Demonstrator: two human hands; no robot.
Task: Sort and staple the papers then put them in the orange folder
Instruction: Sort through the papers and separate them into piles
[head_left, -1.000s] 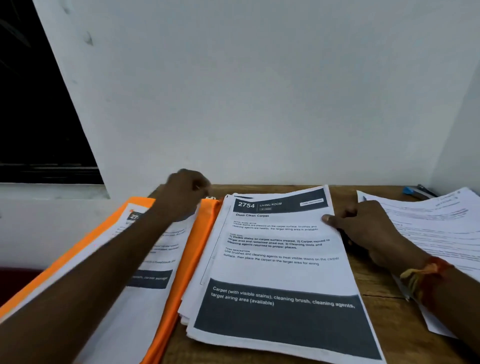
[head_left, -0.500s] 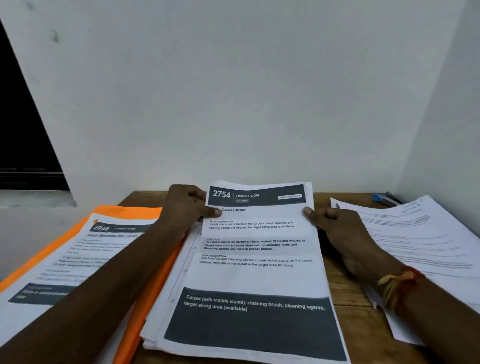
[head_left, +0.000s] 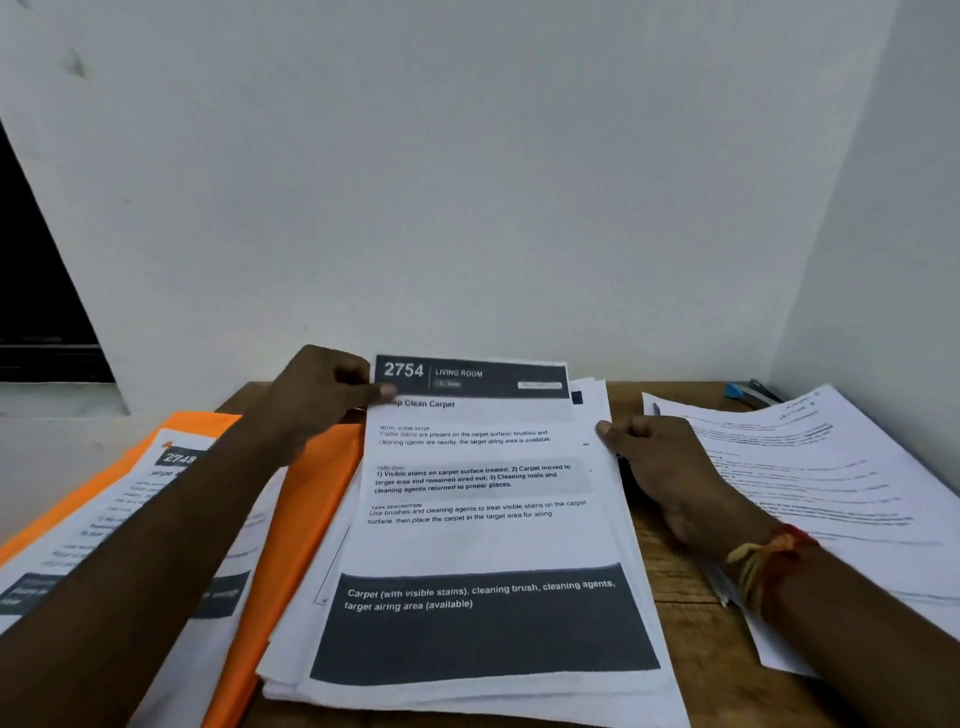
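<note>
Centre paper stack (head_left: 483, 545) on wooden table (head_left: 691, 587), top sheet 2754, edges uneven. Left hand (head_left: 317, 400) pinches top sheet's upper-left corner; right hand (head_left: 660, 467) loosely curled, fingertips on stack's right edge. Sorting underway in my judgement; stapling pending, no staple discernible. Orange folder (head_left: 306, 499) open at left, holds sheet 2748 (head_left: 171, 499). Loose pile (head_left: 831, 493) at right. Blue object (head_left: 748, 395), possibly stapler, far right corner.

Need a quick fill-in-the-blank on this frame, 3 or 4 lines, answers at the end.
1. The top sheet of the middle stack is numbered ____.
2. The left hand pinches that sheet at its top ____ corner.
3. The folder beside the stack is ____.
4. The wristband is on the ____ hand.

Answers: 2754; left; orange; right
</note>
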